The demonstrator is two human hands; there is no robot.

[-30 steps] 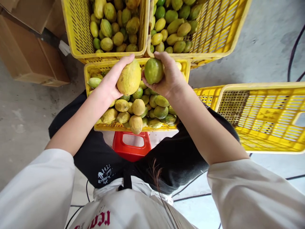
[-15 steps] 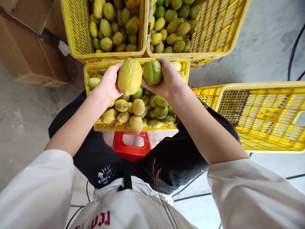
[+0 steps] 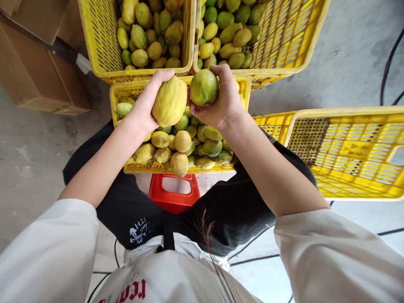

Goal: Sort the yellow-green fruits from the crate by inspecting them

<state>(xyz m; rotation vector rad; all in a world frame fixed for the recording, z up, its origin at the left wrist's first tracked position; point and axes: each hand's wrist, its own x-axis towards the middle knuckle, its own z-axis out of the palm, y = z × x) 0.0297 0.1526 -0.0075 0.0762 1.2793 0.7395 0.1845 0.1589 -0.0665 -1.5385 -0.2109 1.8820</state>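
Note:
My left hand (image 3: 147, 103) is wrapped round the outer side of a yellow, faintly ribbed fruit (image 3: 170, 101) that looks like a small papaya. Close beside it, my right hand (image 3: 226, 97) grips a rounder green fruit (image 3: 204, 87), its blossom or stem end facing up, with yellow patches on the skin. The two fruits are apart by a narrow gap. Both are held above a yellow plastic crate (image 3: 179, 169) between my knees. In that crate lie several yellow and green oval fruits (image 3: 182, 141), partly hidden by my hands and forearms.
Two more yellow crates, one at the back left (image 3: 104, 42) and one at the back right (image 3: 288, 38), hold similar fruits. Another yellow crate (image 3: 350, 151) lies to the right. A red plastic stool (image 3: 174, 201) shows below. Cardboard boxes (image 3: 41, 71) stand at left; black cables cross the floor.
The yellow fruit has tilted and shifted slightly left in my left hand. My right hand has turned the green fruit and raised it a little.

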